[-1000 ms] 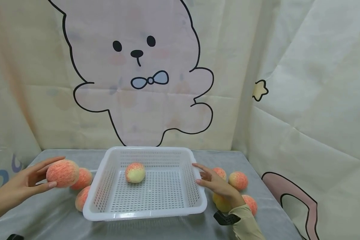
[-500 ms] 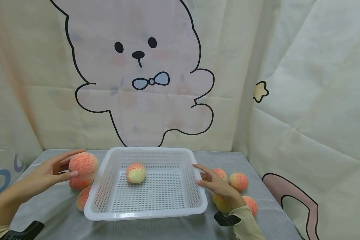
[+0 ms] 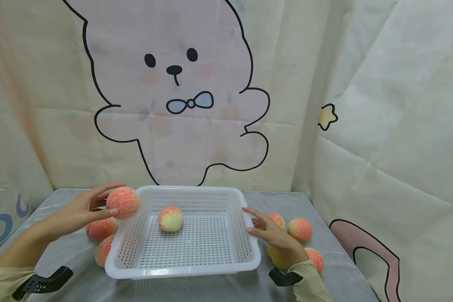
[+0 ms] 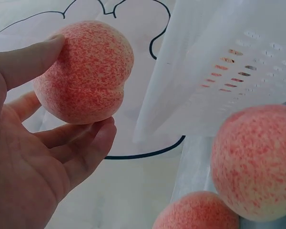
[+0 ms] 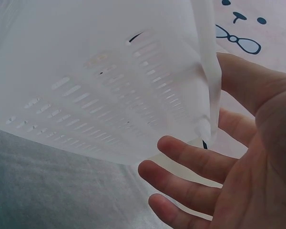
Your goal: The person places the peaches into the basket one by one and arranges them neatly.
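Note:
My left hand (image 3: pixel 87 212) holds a red-speckled peach (image 3: pixel 123 203) between thumb and fingers, raised beside the back left corner of a white perforated plastic basket (image 3: pixel 183 272). In the left wrist view this peach (image 4: pixel 83 71) shows a crease down its side. One yellow-and-red peach (image 3: pixel 170 218) lies in the basket, left of its middle. At the basket's right rim my right hand (image 3: pixel 273 233) holds on, thumb and index finger over the edge. From the right wrist view, the other fingers (image 5: pixel 186 186) lie outside the basket wall, and the thumb and index tips are hidden behind the rim.
Left of the basket lie two peaches, one at the back (image 3: pixel 101 228) and one nearer (image 3: pixel 104 251). Several more peaches (image 3: pixel 300 230) lie to its right, partly behind the right forearm. A grey cloth (image 3: pixel 196 289) covers the table, with a printed curtain (image 3: pixel 279 159) behind.
My left hand has carried the peach rightward and slightly up, from the table's left side to the basket's left edge. The right hand and the basket have stayed in place.

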Action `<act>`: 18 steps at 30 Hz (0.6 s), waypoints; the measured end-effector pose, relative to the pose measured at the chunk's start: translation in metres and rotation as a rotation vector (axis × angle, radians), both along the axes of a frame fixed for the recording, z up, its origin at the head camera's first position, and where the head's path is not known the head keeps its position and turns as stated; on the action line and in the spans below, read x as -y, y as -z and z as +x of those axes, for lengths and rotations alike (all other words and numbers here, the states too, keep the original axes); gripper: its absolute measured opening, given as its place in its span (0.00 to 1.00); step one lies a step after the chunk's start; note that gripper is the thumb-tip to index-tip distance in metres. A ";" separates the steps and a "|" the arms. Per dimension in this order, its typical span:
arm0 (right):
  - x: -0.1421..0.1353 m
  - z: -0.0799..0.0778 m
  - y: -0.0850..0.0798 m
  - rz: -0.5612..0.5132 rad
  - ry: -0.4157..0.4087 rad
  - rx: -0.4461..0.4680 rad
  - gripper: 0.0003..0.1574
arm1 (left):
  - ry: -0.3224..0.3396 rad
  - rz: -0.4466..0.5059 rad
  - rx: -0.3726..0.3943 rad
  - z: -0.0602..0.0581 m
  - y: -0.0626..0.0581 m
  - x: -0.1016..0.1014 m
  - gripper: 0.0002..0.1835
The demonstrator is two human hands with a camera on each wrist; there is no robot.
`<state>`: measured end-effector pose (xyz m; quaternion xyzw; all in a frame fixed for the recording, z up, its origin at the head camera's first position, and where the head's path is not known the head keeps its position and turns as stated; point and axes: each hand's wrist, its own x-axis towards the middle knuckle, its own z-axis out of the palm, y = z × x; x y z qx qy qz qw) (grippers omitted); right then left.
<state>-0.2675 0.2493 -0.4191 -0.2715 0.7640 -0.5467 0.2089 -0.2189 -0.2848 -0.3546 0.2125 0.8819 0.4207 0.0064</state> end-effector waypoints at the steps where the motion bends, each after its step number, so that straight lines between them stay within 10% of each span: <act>1: 0.000 0.000 0.000 -0.002 -0.001 0.002 0.44 | 0.003 -0.001 0.004 -0.001 -0.001 -0.003 0.35; 18: 0.000 0.000 0.001 -0.008 -0.004 0.009 0.45 | 0.139 -0.003 0.009 -0.032 -0.015 -0.047 0.34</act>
